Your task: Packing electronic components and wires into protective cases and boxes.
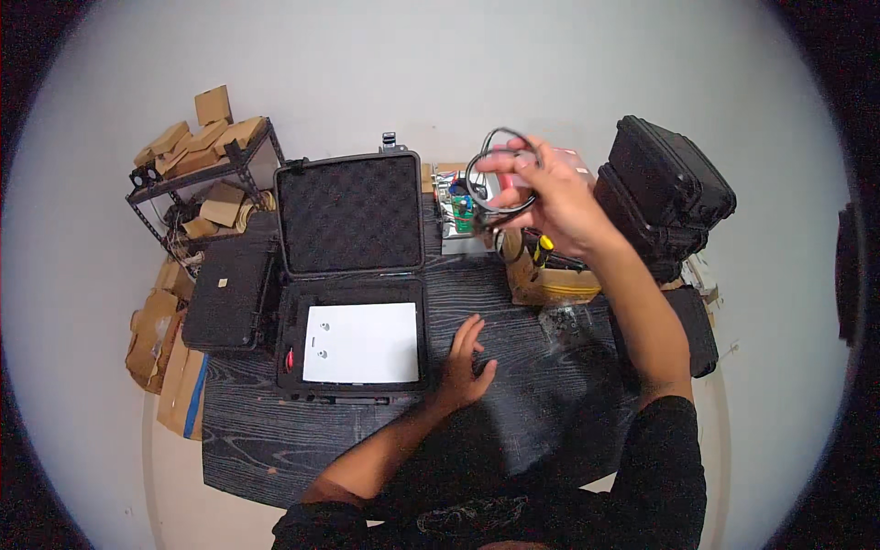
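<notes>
A coiled dark cable (503,209) loops around the fingers of my right hand (556,197), raised above the far right part of the table. Its fingers are closed on the coil. My left hand (466,368) is low over the table beside the case, fingers apart and nothing in it. Just left of that hand lies an open black hard case (424,344), its lid lined with dark egg-crate foam (351,215). A flat white panel or box (371,343) sits in the case's base, with a small red item (290,358) beside it.
Behind my right hand stand a cardboard box (555,286) of tools and an open device with a green circuit board (461,213). Stacked black cases (669,174) rise at right; another closed case (231,293) sits left, near a shelf (209,170) of cartons. A clear plastic bag (570,325) lies on the table.
</notes>
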### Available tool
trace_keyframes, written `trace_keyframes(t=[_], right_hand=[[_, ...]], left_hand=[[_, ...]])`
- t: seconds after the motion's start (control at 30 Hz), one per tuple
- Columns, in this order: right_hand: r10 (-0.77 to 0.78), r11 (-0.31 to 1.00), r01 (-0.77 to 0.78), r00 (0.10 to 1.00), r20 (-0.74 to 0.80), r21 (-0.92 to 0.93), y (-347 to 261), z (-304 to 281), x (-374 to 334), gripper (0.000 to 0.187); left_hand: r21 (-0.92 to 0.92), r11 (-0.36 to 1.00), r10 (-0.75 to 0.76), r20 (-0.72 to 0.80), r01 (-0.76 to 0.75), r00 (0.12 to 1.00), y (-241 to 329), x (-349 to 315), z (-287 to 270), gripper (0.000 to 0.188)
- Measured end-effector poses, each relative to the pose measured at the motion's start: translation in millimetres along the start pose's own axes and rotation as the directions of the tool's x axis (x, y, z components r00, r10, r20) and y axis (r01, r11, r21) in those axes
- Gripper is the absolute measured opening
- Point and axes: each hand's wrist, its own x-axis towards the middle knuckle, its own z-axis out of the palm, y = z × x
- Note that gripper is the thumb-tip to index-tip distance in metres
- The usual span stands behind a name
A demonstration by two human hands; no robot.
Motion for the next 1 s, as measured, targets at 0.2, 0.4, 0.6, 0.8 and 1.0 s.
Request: trace_keyframes(t=[0.2,0.4,0.6,0.8,1.0], right_hand=[[0.191,0.982,-0.191,0.980,-0.048,-0.004,52.2,-1.0,17.3,0.043],[0.292,0.953,-0.297,0.953,-0.076,-0.061,93.6,-12.0,38.0,0.045],[0.305,0.951,-0.309,0.946,-0.108,-0.021,123.9,-4.2,43.5,0.050],[0.295,0.955,-0.296,0.939,-0.176,0.016,152.7,3.3,47.0,0.058],[0.259,0.958,-0.278,0.943,-0.207,-0.066,207.1,-21.1,53.0,0.043]], left_hand=[[-0.011,0.990,-0.138,0.101,0.139,0.985,5.1,-2.3,-4.5,0.075],[-0.037,0.985,-0.161,0.137,0.167,0.977,6.3,0.3,-1.7,0.071],[-0.040,0.986,-0.154,0.132,0.160,0.979,8.5,-0.9,0.0,0.068],[-0.003,0.991,-0.130,0.117,0.131,0.985,10.0,0.7,-2.5,0.055],[-0.012,0.982,-0.182,0.168,0.187,0.969,9.7,0.7,-0.4,0.043]])
